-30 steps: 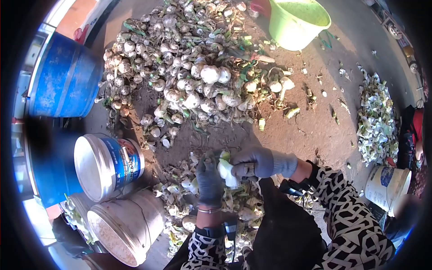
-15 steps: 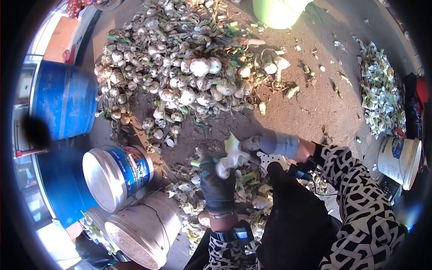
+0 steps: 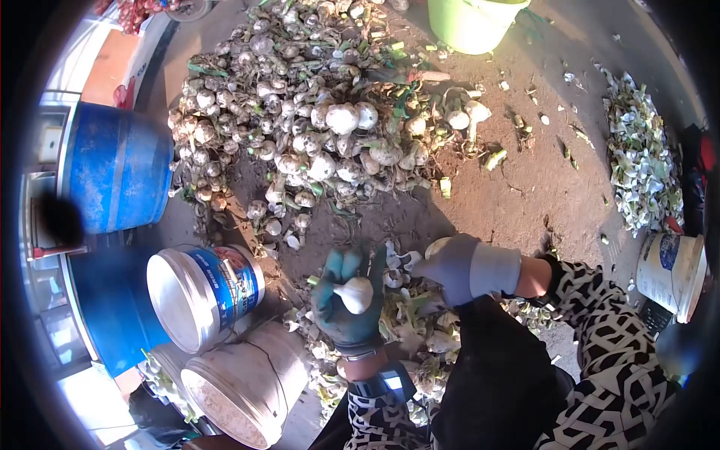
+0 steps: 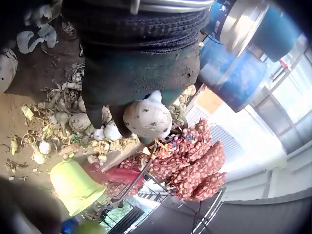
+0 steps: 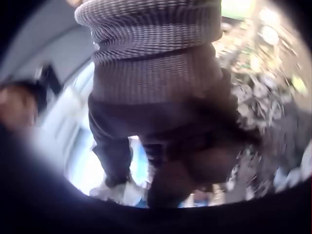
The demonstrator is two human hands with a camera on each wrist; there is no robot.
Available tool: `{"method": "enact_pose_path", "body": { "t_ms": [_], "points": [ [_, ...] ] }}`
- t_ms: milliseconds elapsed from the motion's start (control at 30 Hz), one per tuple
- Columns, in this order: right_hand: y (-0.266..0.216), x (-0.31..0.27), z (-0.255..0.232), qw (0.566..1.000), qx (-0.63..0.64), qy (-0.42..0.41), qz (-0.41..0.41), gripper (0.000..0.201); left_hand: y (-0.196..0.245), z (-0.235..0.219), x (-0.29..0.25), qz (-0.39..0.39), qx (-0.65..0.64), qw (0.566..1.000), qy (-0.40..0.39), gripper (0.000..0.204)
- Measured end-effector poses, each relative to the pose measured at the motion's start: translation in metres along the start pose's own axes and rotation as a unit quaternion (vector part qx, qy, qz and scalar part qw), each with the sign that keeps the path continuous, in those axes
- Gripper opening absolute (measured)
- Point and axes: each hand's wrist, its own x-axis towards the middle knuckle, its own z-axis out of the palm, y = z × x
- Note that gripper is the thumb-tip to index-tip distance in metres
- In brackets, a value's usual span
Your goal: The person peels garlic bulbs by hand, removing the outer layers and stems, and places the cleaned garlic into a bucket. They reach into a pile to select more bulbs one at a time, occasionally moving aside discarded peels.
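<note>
The gloved left hand (image 3: 349,307) is palm up and holds a white garlic bulb (image 3: 355,295) with a short green stem. In the left wrist view the bulb (image 4: 147,118), marked with dark specks, lies against the fingers of the left hand (image 4: 131,78). To the right, the gloved right hand (image 3: 457,270) is apart from the bulb, its back to the head camera. A pale thing (image 3: 436,246) shows at its upper edge; whether it is held cannot be told. In the right wrist view the right hand (image 5: 161,131) is blurred, its fingers bent.
Beyond the hands lies a large heap of garlic (image 3: 300,127). Peelings (image 3: 409,315) lie below the hands, with another pile (image 3: 645,165) at far right. White buckets (image 3: 180,300) and blue barrels (image 3: 120,169) stand left, a green bucket (image 3: 476,26) at the top.
The hands have moved apart. The left hand has turned palm up with the bulb in it; the right hand has let go of the bulb and turned its back to the head camera.
</note>
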Motion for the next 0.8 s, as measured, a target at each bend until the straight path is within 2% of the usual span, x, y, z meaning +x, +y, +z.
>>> {"method": "enact_pose_path", "body": {
  "t_ms": [33, 67, 100, 133, 233, 267, 300, 333, 367, 400, 433, 500, 533, 567, 600, 633, 667, 700, 733, 767, 800],
  "points": [
    [0.001, 0.006, -0.002, 1.000, 0.000, -0.003, -0.002, 0.035, 0.000, 0.002, -0.003, 0.003, -0.001, 1.000, 0.002, 0.048],
    [-0.003, 0.015, -0.015, 0.962, 0.270, -0.032, 0.025, 0.031, 0.000, 0.014, -0.008, -0.008, 0.100, 0.994, 0.038, 0.053],
    [-0.008, 0.023, -0.020, 0.851, 0.520, -0.054, 0.053, 0.027, 0.001, 0.020, -0.011, -0.023, 0.202, 0.977, 0.072, 0.058],
    [-0.011, 0.030, -0.020, 0.850, 0.521, -0.053, 0.053, 0.027, -0.001, 0.015, -0.010, -0.003, 0.268, 0.962, 0.047, 0.061],
    [-0.014, 0.046, -0.014, 0.839, 0.527, -0.096, 0.099, 0.022, -0.001, 0.026, -0.007, 0.008, 0.327, 0.945, 0.016, 0.055],
    [-0.016, 0.047, -0.010, 0.817, 0.564, -0.090, 0.085, 0.024, -0.004, 0.031, -0.010, 0.011, 0.429, 0.902, 0.054, 0.055],
    [-0.017, 0.047, -0.008, 0.792, 0.600, -0.082, 0.072, 0.027, -0.002, 0.034, -0.013, 0.009, 0.429, 0.901, 0.058, 0.055],
    [-0.018, 0.046, -0.007, 0.790, 0.603, -0.082, 0.074, 0.027, 0.002, 0.036, -0.014, -0.020, 0.462, 0.885, 0.060, 0.055],
    [-0.019, 0.045, -0.013, 0.785, 0.602, -0.109, 0.097, 0.026, 0.005, 0.036, -0.013, -0.048, 0.493, 0.867, 0.061, 0.054],
    [-0.019, 0.044, -0.016, 0.778, 0.601, -0.137, 0.119, 0.024, 0.006, 0.033, -0.012, -0.035, 0.516, 0.854, 0.057, 0.053],
    [-0.018, 0.042, -0.015, 0.777, 0.602, -0.136, 0.120, 0.024, 0.006, 0.030, -0.012, -0.037, 0.516, 0.854, 0.057, 0.053],
    [-0.011, 0.038, -0.010, 0.764, 0.624, -0.144, 0.080, 0.020, 0.006, 0.026, -0.010, -0.038, 0.335, 0.940, 0.052, 0.052],
    [-0.007, 0.033, -0.004, 0.765, 0.623, -0.143, 0.079, 0.020, 0.006, 0.030, -0.012, 0.006, 0.336, 0.940, 0.054, 0.053],
    [-0.001, 0.027, 0.004, 0.786, 0.590, -0.148, 0.105, 0.019, 0.007, 0.034, -0.014, 0.054, 0.337, 0.939, 0.055, 0.053],
    [0.005, 0.021, 0.013, 0.807, 0.556, -0.155, 0.128, 0.019, 0.020, 0.016, -0.007, 0.042, 0.231, 0.972, 0.027, 0.054],
    [0.011, 0.015, 0.029, 0.809, 0.553, -0.158, 0.123, 0.019, 0.022, 0.014, -0.004, 0.048, 0.233, 0.971, 0.026, 0.054],
    [0.015, 0.009, 0.048, 0.891, 0.433, -0.135, 0.009, 0.019, 0.023, 0.014, -0.001, 0.038, 0.189, 0.981, 0.017, 0.054],
    [0.012, 0.007, 0.055, 0.942, 0.300, -0.106, -0.104, 0.020, 0.023, 0.012, 0.000, 0.025, 0.145, 0.989, 0.009, 0.054],
    [0.011, 0.007, 0.060, 0.944, 0.304, -0.084, -0.097, 0.027, 0.022, -0.006, -0.002, 0.038, 0.122, 0.992, -0.010, 0.056],
    [0.002, 0.010, 0.046, 0.944, 0.303, -0.084, -0.097, 0.027, 0.021, -0.012, -0.006, 0.039, 0.122, 0.992, -0.010, 0.056],
    [-0.013, 0.015, 0.019, 0.953, 0.298, 0.031, -0.052, 0.029, 0.019, -0.015, -0.009, 0.025, 0.125, 0.991, 0.036, 0.056]
  ]
}}
